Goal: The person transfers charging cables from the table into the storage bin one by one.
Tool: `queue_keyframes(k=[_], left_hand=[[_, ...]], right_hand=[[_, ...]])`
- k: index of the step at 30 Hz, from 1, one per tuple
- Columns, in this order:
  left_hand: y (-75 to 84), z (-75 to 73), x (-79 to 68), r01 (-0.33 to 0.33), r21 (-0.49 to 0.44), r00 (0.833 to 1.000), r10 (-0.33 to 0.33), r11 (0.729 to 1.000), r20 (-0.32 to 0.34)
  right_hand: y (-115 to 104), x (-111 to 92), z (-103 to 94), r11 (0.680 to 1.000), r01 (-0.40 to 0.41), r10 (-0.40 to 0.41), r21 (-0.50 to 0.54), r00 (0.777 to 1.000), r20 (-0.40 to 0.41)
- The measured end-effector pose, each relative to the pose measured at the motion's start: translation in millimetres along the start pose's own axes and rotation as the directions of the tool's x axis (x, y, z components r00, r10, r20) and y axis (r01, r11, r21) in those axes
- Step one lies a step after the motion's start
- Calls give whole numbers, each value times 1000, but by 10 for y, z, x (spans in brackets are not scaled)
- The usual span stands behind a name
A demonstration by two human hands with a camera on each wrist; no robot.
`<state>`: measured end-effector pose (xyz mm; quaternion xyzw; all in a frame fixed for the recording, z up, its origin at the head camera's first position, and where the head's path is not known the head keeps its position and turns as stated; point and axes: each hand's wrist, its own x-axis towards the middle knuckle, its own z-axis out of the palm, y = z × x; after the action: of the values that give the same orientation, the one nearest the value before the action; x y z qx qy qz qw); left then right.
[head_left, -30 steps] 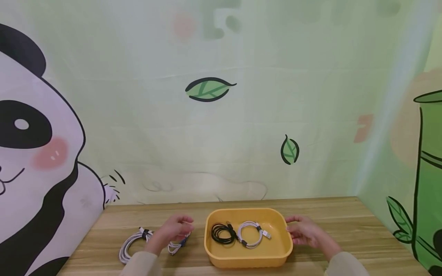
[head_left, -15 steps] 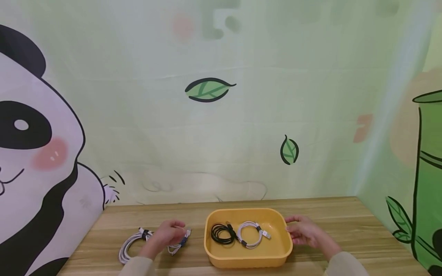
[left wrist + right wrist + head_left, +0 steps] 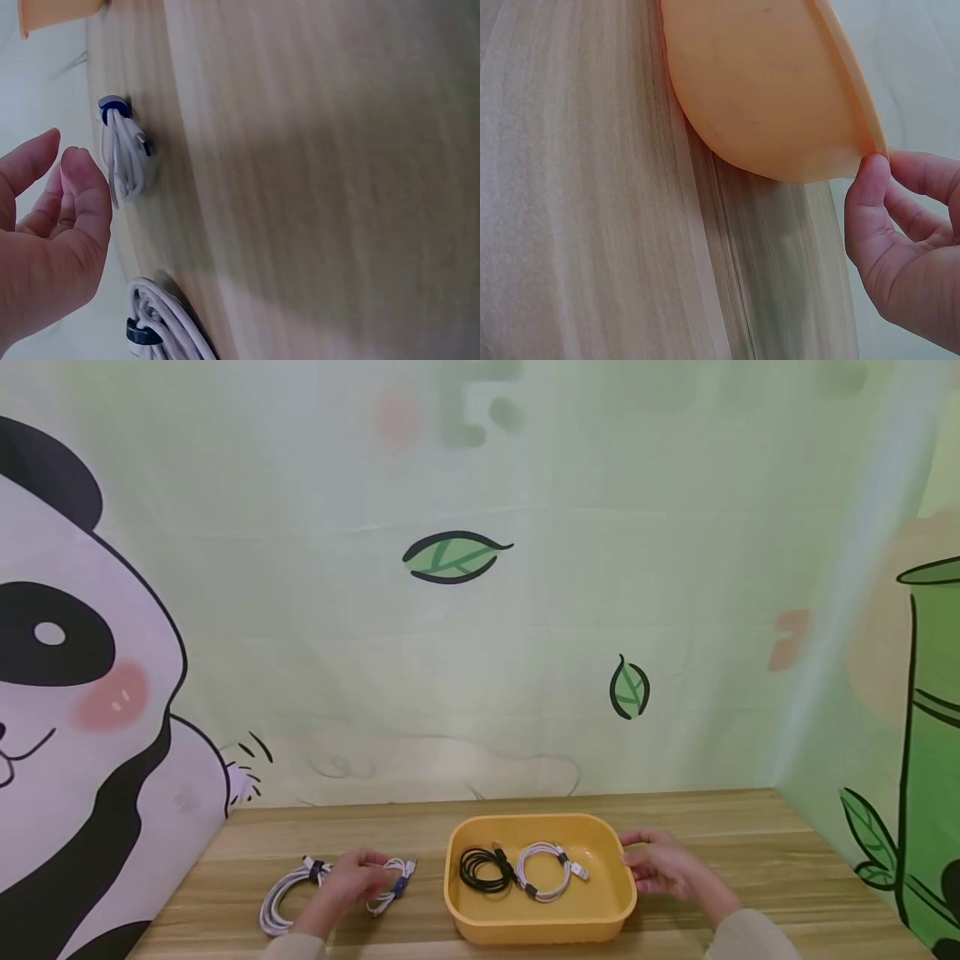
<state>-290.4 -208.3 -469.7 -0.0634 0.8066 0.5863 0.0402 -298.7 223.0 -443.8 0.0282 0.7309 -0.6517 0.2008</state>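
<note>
My right hand (image 3: 660,864) pinches the right rim of a yellow plastic bin (image 3: 540,931) between thumb and fingers; the right wrist view shows the thumb (image 3: 870,180) on the outer wall, right at the rim. Inside the bin lie a coiled black cable (image 3: 483,870) and a coiled white USB cable (image 3: 542,872). My left hand (image 3: 356,881) hovers beside a small white cable bundle (image 3: 386,902) with a blue tie, its fingers bent loosely and holding nothing. In the left wrist view, a gap shows between thumb and fingertips, and the bundle (image 3: 124,154) lies just past them.
A larger coiled white cable (image 3: 281,897) with a black tie lies at the left, partly behind my left forearm. The wooden table (image 3: 712,827) ends at a backdrop (image 3: 525,652) printed with a panda and leaves.
My left hand has moved a little left and down toward the table, uncovering more of the blue-tied cable bundle. The right hand and the bin have stayed in place.
</note>
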Motion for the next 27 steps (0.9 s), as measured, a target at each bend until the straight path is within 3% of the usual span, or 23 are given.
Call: queue_keyframes(k=[8,11,12,15,18,19,27], left_hand=[[-85,-21,10,10,-10,996,-11,1000,-89],[-191,-58,64,-20,-43,997,17,999,-72],[-285,-82,127,-67,-70,997,65,995,-37],[-355,-109,161,-85,-96,996,83,992,-26],[-315,-94,127,-48,-80,997,43,996,-65],[-235,-76,67,5,-58,995,-11,998,-104],[-137,-65,-51,34,-28,993,-37,999,-116]], right_hand=[[-1,-5,1,1000,-2,2,-9,1000,-11],[-2,-10,0,1000,0,0,-10,1000,-6],[-3,-10,-1,1000,0,0,-9,1000,-4],[-1,-12,-4,1000,3,-3,-5,1000,5],[0,-11,-6,1000,4,-4,-2,1000,12],[0,-11,-7,1000,3,-3,-1,1000,14],[-6,-1,-3,1000,-10,10,-6,1000,2]])
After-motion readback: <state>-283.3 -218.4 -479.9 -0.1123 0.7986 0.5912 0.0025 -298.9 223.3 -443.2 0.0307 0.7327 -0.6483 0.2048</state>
